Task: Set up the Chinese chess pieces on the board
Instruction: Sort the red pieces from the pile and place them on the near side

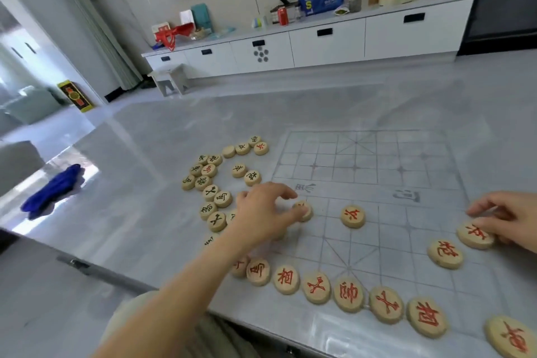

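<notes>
Left fingers (pixel 286 191): thumb and forefinger pinched the rim of a round pale wooden disc with a half-hidden red character (pixel 304 208). The other fingers were loosely spread above it. The disc sat on the near half of the translucent grey-lined board sheet (pixel 363 154), close to its left edge.

Left hand (pixel 263 209): palm down, wrist low. The forearm reached in diagonally from lower left, over the near-left corner of the board.

Right fingers (pixel 482 208): curled, with thumb and fingertips holding the far rim of a red-lettered pale wooden disc (pixel 475 235) at the board's right edge. The right hand (pixel 505 219) was partly cut off by the frame.

Handling (my judgement):
- The discs looked light, rigid and not fragile, and thick enough to grip by the rim.
- Their faces were smooth and the sheet looked thin and slick, so a pushed disc could skate or drag the sheet.
- I would grip opposite rim edges, then lift and set down flat.

Elsewhere:
- A curved row of red-lettered discs (pixel 348 293) lay along the near edge.
- A loose heap of unsorted discs (pixel 210 183) lay on the grey marble-patterned counter (pixel 145 154), left of the board.
</notes>
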`<state>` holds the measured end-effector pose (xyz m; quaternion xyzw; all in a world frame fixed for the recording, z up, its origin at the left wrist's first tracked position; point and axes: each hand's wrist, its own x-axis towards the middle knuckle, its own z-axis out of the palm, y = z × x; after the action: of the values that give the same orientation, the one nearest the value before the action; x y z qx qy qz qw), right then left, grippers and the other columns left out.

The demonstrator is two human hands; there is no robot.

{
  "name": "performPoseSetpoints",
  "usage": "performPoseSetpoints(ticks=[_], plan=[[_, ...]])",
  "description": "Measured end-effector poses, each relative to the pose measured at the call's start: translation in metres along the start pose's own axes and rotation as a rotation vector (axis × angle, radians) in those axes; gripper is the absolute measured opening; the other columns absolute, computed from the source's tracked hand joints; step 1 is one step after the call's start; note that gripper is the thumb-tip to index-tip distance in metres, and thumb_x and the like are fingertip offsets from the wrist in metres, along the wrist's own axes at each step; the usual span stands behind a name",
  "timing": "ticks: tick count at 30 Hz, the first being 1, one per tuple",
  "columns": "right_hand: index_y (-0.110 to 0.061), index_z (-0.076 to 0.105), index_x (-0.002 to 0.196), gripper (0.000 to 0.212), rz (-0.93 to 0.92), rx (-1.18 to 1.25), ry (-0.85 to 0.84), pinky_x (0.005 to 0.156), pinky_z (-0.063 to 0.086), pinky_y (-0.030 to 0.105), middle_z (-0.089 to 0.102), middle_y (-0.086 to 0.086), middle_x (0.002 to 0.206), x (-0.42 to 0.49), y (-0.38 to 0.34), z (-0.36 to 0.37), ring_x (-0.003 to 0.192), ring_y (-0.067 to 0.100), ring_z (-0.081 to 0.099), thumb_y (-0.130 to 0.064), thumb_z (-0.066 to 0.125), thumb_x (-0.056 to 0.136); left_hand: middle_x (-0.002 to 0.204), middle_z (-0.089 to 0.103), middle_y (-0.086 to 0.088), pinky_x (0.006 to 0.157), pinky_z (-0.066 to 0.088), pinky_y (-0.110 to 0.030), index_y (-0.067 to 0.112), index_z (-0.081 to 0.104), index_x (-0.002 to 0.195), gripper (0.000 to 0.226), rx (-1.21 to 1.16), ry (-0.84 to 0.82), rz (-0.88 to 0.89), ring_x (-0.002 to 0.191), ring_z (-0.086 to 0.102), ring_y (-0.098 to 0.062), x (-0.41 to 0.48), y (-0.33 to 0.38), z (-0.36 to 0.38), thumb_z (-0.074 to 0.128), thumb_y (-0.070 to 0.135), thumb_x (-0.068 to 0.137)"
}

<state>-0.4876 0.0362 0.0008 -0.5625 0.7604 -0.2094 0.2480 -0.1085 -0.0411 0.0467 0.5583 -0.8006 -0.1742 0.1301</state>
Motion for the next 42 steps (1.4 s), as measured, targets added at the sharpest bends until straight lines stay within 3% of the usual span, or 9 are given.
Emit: performPoseSetpoints(ticks=[6, 9, 12, 17, 20, 23, 26, 36, 42], plan=[[-0.027, 0.070, 0.077, 0.008, 0.026, 0.096, -0.025, 0.036, 0.046, 0.037, 0.061, 0.019, 0.053, 0.008, 0.036, 0.006, 0.039, 0.023, 0.056, -0.025, 0.076, 0.072, 0.090, 0.059, 0.011, 0.079, 0.047, -0.033, 0.022, 0.062, 0.102, 0.029, -0.202, 0.291, -0.334, 0.088, 0.058, -0.012, 0.043, -0.089, -0.026, 0.066, 0.041, 0.080], [-0.040, 0.066, 0.078, 0.059, 0.085, 0.216, -0.029, 0.037, 0.048, 0.031, 0.065, 0.015, 0.057, 0.030, 0.081, 0.017, 0.047, 0.024, 0.062, -0.085, 0.063, 0.040, 0.095, 0.060, 0.007, 0.089, 0.046, -0.042, 0.023, 0.058, 0.109, 0.044, -0.184, 0.372, -0.543, 0.097, 0.059, -0.023, 0.065, -0.128, -0.036, 0.059, 0.044, 0.071], [-0.044, 0.066, 0.070, 0.077, 0.169, 0.276, -0.005, 0.056, 0.057, 0.044, 0.069, 0.018, 0.067, 0.052, 0.121, 0.025, 0.065, 0.036, 0.068, -0.091, 0.063, 0.010, 0.117, 0.058, -0.003, 0.093, 0.037, -0.041, 0.026, 0.052, 0.121, 0.048, 0.002, 0.342, -0.704, 0.116, 0.049, -0.028, 0.080, -0.152, -0.040, 0.057, 0.045, 0.077], [-0.047, 0.064, 0.079, 0.074, 0.083, 0.254, -0.030, 0.041, 0.051, 0.033, 0.067, 0.013, 0.059, 0.037, 0.105, 0.022, 0.046, 0.019, 0.063, -0.098, 0.051, 0.028, 0.129, 0.049, -0.011, 0.096, 0.036, -0.042, 0.028, 0.049, 0.129, 0.056, 0.140, 0.191, -0.720, 0.124, 0.039, -0.033, 0.093, -0.165, -0.036, 0.059, 0.046, 0.077], [-0.040, 0.067, 0.082, 0.057, 0.087, 0.264, -0.052, 0.041, 0.047, 0.033, 0.065, 0.017, 0.059, 0.017, 0.080, 0.015, 0.046, 0.023, 0.062, -0.083, 0.062, 0.045, 0.128, 0.051, -0.011, 0.096, 0.037, -0.043, 0.026, 0.053, 0.126, 0.049, 0.150, 0.219, -0.727, 0.123, 0.040, -0.033, 0.096, -0.169, -0.034, 0.054, 0.045, 0.081], [-0.041, 0.066, 0.080, 0.019, 0.048, 0.192, -0.043, 0.039, 0.042, 0.024, 0.063, 0.019, 0.056, 0.007, 0.054, 0.008, 0.043, 0.027, 0.060, -0.027, 0.076, 0.072, 0.116, 0.058, -0.009, 0.090, 0.041, -0.040, 0.021, 0.061, 0.111, 0.044, 0.155, 0.282, -0.729, 0.115, 0.045, -0.032, 0.092, -0.166, -0.033, 0.057, 0.043, 0.073], [-0.044, 0.066, 0.075, 0.047, 0.007, 0.107, -0.068, 0.038, 0.040, 0.018, 0.061, 0.018, 0.053, -0.003, 0.028, 0.004, 0.037, 0.020, 0.055, 0.003, 0.071, 0.076, 0.108, 0.059, -0.006, 0.089, 0.041, -0.040, 0.022, 0.061, 0.107, 0.042, 0.102, 0.357, -0.667, 0.112, 0.046, -0.029, 0.082, -0.149, -0.029, 0.059, 0.046, 0.072], [-0.060, 0.054, 0.085, 0.049, 0.022, -0.003, -0.062, 0.052, 0.049, 0.026, 0.066, -0.018, 0.063, -0.008, -0.005, -0.003, 0.048, 0.012, 0.060, -0.015, 0.073, 0.079, 0.098, 0.061, 0.014, 0.095, 0.041, -0.045, 0.032, 0.057, 0.103, 0.034, -0.079, 0.299, -0.240, 0.098, 0.057, -0.014, 0.041, -0.052, 0.002, 0.063, 0.052, 0.076], [-0.029, 0.064, 0.078, 0.014, 0.054, 0.002, -0.089, 0.070, 0.053, 0.036, 0.066, 0.000, 0.069, -0.008, -0.015, -0.007, 0.063, 0.021, 0.063, -0.017, 0.070, 0.082, 0.100, 0.060, 0.019, 0.089, 0.023, -0.028, 0.035, 0.059, 0.102, 0.030, -0.156, 0.298, -0.085, 0.101, 0.050, -0.004, 0.011, 0.008, 0.021, 0.068, 0.046, 0.075]])
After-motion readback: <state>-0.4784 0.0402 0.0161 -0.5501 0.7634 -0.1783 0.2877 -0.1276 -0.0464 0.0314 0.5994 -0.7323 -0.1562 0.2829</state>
